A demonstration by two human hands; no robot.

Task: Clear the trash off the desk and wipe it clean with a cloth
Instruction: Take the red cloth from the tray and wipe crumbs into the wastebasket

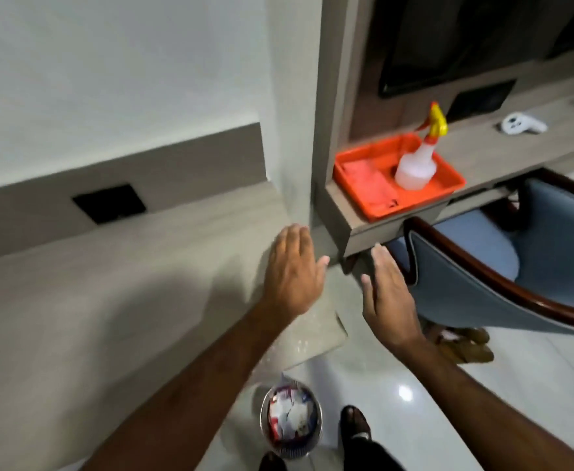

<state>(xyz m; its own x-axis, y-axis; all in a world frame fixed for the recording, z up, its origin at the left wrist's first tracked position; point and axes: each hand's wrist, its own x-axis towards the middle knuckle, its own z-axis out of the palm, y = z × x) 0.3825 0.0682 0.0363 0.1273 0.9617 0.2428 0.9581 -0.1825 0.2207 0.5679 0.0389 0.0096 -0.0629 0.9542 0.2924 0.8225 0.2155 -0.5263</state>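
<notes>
The pale wood-grain desk (125, 294) fills the left and centre. My left hand (294, 266) hovers flat over its right end, fingers apart, holding nothing. My right hand (385, 294) is stretched out just past the desk's right edge, also flat and holding nothing. Ahead on a higher shelf stands an orange tray (448, 185) holding a folded orange cloth (367, 180) and a translucent spray bottle (416, 164) with a yellow and red trigger. On the floor below my hands a small round bin (290, 423) is filled with crumpled wrappers.
A blue chair with a dark wooden rim (503, 277) stands right of my right hand, tucked under the shelf. A black socket plate (108, 203) sits in the desk's back panel. A white controller (521, 124) lies farther along the shelf. My shoe (355, 424) is beside the bin.
</notes>
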